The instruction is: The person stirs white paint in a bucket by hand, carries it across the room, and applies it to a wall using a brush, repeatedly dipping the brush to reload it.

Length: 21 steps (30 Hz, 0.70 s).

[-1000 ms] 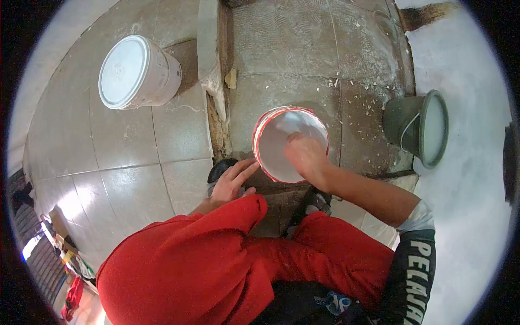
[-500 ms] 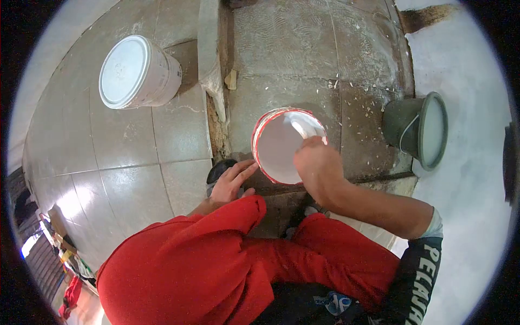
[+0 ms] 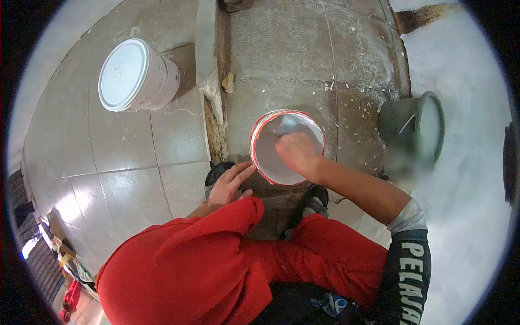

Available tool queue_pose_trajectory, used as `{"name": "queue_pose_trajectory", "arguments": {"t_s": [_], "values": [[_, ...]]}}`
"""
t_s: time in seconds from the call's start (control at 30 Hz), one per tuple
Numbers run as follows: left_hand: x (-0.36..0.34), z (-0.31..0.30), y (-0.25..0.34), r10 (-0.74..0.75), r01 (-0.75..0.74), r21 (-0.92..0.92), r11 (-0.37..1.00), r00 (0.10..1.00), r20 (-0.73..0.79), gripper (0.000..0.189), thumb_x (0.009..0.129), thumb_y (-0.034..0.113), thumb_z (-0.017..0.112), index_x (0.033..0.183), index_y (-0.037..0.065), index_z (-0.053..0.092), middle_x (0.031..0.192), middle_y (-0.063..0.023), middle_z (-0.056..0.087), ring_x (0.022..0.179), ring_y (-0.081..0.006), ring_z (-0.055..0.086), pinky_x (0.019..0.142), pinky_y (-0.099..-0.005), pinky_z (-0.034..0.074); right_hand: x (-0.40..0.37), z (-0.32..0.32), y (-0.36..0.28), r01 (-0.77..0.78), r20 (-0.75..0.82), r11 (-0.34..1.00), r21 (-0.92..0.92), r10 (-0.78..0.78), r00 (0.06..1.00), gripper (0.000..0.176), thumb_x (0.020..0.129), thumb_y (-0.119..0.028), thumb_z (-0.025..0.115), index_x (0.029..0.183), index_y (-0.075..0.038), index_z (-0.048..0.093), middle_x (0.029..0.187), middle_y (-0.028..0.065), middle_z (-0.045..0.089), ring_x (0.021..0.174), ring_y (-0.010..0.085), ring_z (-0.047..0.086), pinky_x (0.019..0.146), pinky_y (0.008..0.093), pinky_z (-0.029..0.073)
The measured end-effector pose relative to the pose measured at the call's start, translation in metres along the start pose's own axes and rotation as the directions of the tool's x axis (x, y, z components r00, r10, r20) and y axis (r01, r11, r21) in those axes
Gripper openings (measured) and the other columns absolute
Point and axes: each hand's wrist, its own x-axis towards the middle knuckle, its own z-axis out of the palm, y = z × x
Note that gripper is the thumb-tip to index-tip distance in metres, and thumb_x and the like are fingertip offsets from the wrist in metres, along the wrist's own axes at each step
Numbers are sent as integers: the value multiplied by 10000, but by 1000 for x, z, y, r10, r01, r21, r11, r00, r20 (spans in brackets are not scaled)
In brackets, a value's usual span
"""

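Observation:
A paint bucket with a red, white-smeared rim stands on the step in front of me, holding pale grey-white liquid. My right hand is closed over the opening, inside the rim. The white-coated tool in its grip is mostly hidden beneath the hand now, and its exact kind does not show. My left hand has its fingers stretched out, with the fingertips against the bucket's left side.
A lidded white bucket stands on the tiles at upper left. To the right, a grey-green bucket of pale liquid tilts in view beside the white wall. A raised ledge divides the floor. Pale flakes litter the tiles.
My right hand has moved left and inward over the liquid, and the white tool, visible at the upper right rim before, is now hidden. My left hand stays at the bucket's side.

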Motion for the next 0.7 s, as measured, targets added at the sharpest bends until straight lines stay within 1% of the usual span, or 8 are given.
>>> {"name": "queue_pose_trajectory", "arguments": {"t_s": [0.07, 0.17, 0.3, 0.37, 0.4, 0.5, 0.57, 0.7], "values": [[0, 0, 1, 7, -7, -6, 1000, 1000, -3, 714, 824, 180, 683, 1471, 113, 388, 1397, -176, 464, 1192, -388, 525, 984, -464, 455, -2, -2, -2, 55, 46, 994, 89, -59, 997, 70, 747, -68, 627, 740, -50, 695, 772, 160, 680, 752, 332, 685, 661, 459, 541], [1, -2, 1, 30, -30, 17, 999, 1000, -1, 700, 836, 199, 670, 1470, 105, 388, 1397, -180, 464, 1196, -390, 523, 988, -468, 451, -10, -5, -5, 48, 82, 988, 147, -61, 995, 123, 771, -149, 625, 751, -58, 706, 794, 178, 696, 769, 348, 689, 696, 469, 545], [1, -2, 3, 12, -12, 11, 1000, 1000, 10, 687, 845, 205, 655, 1468, 97, 388, 1397, -184, 465, 1203, -390, 519, 996, -471, 444, -23, -34, -10, 75, 156, 979, 189, -106, 982, 138, 759, -168, 629, 748, -54, 705, 776, 177, 690, 777, 354, 687, 700, 472, 548], [1, -3, 6, 0, 0, 19, 1000, 1000, 1, 688, 842, 193, 654, 1468, 92, 388, 1396, -186, 467, 1206, -391, 518, 999, -472, 442, -30, -42, -9, 83, 65, 991, 106, -90, 994, 117, 738, -148, 631, 757, -70, 716, 760, 162, 690, 765, 320, 692, 686, 451, 556], [1, -3, 6, 0, 0, 18, 1000, 1000, 1, 688, 842, 193, 654, 1468, 92, 388, 1396, -186, 467, 1206, -391, 518, 999, -472, 442, -31, -45, -7, 83, 65, 991, 106, -90, 994, 117, 738, -148, 631, 757, -70, 716, 760, 162, 690, 765, 320, 692, 686, 451, 556], [1, -4, 5, -5, 4, 35, 999, 1000, 6, 686, 838, 178, 651, 1466, 92, 389, 1395, -187, 468, 1204, -390, 521, 994, -467, 449, -30, -47, -2, 81, 123, 995, -65, -72, 990, 114, 741, -128, 628, 761, -76, 727, 799, 158, 700, 768, 294, 700, 669, 426, 562], [1, -4, 5, 6, -6, 17, 1000, 1000, 4, 686, 835, 174, 656, 1464, 92, 394, 1394, -186, 470, 1196, -389, 527, 987, -462, 456, -29, -43, 3, 60, 122, 961, -271, -28, 992, 224, 753, -60, 621, 949, 47, 639, 824, 173, 672, 743, 296, 687, 619, 379, 575], [2, -6, 10, -44, 44, -42, 998, 999, 10, 731, 781, 87, 698, 1454, 107, 411, 1372, -220, 482, 1219, -420, 511, 1028, -480, 441, -26, -17, 7, 42, 99, 943, -331, -9, 995, 240, 758, -59, 615, 948, 87, 611, 778, 180, 664, 707, 294, 686, 592, 372, 567]]}}
